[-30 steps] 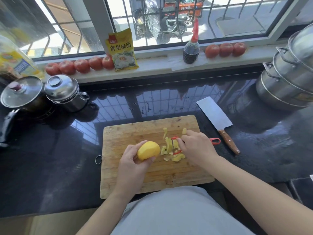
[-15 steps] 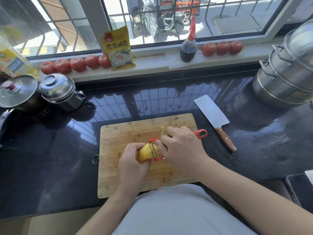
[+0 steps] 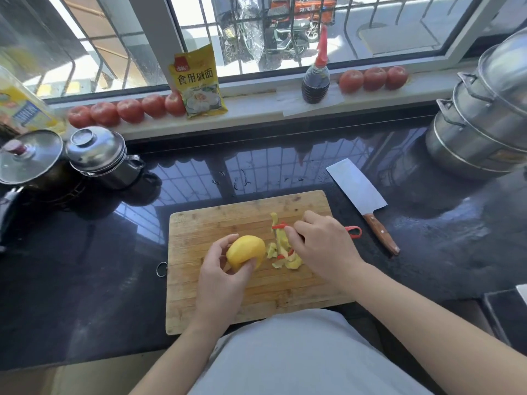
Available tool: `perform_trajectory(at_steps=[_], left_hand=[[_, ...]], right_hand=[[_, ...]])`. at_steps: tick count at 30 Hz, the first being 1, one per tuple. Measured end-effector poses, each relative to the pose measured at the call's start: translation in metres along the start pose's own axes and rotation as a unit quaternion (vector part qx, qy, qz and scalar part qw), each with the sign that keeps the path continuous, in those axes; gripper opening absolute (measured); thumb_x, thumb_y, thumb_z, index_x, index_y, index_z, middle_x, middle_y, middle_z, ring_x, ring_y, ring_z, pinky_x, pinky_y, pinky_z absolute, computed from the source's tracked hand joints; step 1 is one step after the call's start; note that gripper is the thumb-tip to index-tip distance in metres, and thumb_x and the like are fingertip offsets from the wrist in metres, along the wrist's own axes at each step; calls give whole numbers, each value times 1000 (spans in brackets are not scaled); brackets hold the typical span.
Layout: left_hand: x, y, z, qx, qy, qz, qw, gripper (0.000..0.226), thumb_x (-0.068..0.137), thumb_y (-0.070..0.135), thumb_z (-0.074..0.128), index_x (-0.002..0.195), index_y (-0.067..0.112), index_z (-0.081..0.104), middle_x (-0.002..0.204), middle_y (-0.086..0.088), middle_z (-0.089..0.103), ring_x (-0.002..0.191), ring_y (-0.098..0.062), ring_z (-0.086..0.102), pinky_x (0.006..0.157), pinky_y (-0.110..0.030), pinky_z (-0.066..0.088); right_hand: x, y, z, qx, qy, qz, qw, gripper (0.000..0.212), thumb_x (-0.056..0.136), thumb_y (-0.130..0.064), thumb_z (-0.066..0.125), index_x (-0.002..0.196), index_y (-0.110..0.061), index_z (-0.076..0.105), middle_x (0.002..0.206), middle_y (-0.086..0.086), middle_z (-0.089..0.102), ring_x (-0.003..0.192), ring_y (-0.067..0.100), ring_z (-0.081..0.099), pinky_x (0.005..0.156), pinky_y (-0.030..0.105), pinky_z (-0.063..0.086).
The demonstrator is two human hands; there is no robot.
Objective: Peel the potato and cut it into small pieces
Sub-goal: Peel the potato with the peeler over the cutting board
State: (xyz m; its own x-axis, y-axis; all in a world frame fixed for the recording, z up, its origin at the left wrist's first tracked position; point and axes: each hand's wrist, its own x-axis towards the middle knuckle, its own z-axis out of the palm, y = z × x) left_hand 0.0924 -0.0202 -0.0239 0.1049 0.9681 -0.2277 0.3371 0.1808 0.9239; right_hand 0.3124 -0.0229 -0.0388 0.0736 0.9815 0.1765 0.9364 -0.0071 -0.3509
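Note:
A yellow peeled potato [image 3: 245,251] is held over the wooden cutting board [image 3: 199,223] by my left hand [image 3: 221,276], fingers curled round it. My right hand [image 3: 323,250] grips a red-handled peeler [image 3: 353,231] just to the right of the potato, its head over a small heap of yellow peels [image 3: 283,256]. A strip of peel hangs from the peeler's blade. A cleaver [image 3: 360,196] with a wooden handle lies on the dark counter to the right of the board.
Two lidded steel pots [image 3: 97,155] stand at the left, a stacked steel steamer [image 3: 484,118] at the right. Tomatoes [image 3: 129,109], a yellow packet [image 3: 196,84] and a dark sauce bottle [image 3: 316,81] line the windowsill. The counter's front edge runs by my body.
The peeler has swept off the potato to the right and a fresh strip has come away over the peel heap. My left hand has turned the potato a little.

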Motion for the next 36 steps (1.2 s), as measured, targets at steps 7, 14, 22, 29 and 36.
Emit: perform_trajectory(at_steps=[7,14,22,29,36], left_hand=[[2,3,3,23,-12,20,999,50,84,12,86,116,44,66,111,16,67,107,-1,63,89,-20,52],[-3,-7,3,-72,-31,-29,997,44,87,5,81,121,32,71,118,6,73,109,-9,68,89,-18,54],[0,-8,-3,-123,-35,-57,990,45,88,5,79,126,29,70,124,6,73,112,-7,68,88,-20,55],[-3,-15,-4,-3,-58,-15,998,60,89,3,77,131,41,61,130,13,62,116,-3,60,91,-15,51],[-2,-12,0,61,-49,53,996,64,82,-6,76,120,44,61,118,13,62,114,-2,58,92,-10,45]], right_hand=[[5,-36,-17,-1,48,-94,994,44,102,-38,47,67,-17,63,68,-2,50,55,20,39,53,32,34],[9,8,12,-101,9,-95,990,42,100,-34,52,64,-16,64,66,-2,50,55,18,32,54,32,32],[5,20,24,-141,-31,21,989,42,105,-37,44,76,-18,67,74,-3,53,61,19,44,60,34,40],[-1,17,16,-144,-46,15,988,43,105,-36,43,75,-18,68,74,-2,56,62,22,51,60,37,46],[2,-31,-14,28,29,-117,992,43,102,-38,48,66,-16,61,69,-4,48,54,18,37,55,30,26]])
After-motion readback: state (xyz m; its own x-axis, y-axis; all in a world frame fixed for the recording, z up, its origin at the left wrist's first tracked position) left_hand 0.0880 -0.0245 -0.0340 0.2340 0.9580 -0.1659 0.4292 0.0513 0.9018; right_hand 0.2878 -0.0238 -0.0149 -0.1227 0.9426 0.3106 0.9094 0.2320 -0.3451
